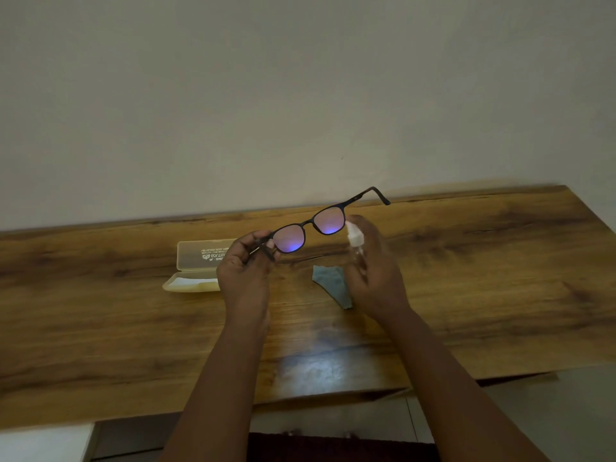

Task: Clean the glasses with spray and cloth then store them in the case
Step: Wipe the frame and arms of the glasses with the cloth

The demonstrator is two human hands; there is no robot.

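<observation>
Left hand (pixel 245 271) pinching black-framed glasses w/ tinted lenses (pixel 311 226) at temple, held above wooden table (pixel 466 261). Right hand (pixel 373 275) clenched round small clear spray bottle w/ white nozzle (pixel 355 243), just beside far lens. Below grips: grey-blue cloth (pixel 330 283), open translucent yellowish case (pixel 196 268).

Table (pixel 466 261): wood-grain top, smooth, slight sheen with a light glare patch. Glasses (pixel 311 228): dark matt plastic-looking frame, glossy lenses with blue-violet reflections. Case (pixel 196 261): translucent yellowish plastic, smooth. Cloth (pixel 330 281): soft matt grey-blue fabric. Spray bottle (pixel 356 243): clear plastic, white top.

Dark-framed glasses (pixel 311 226) held above table
</observation>
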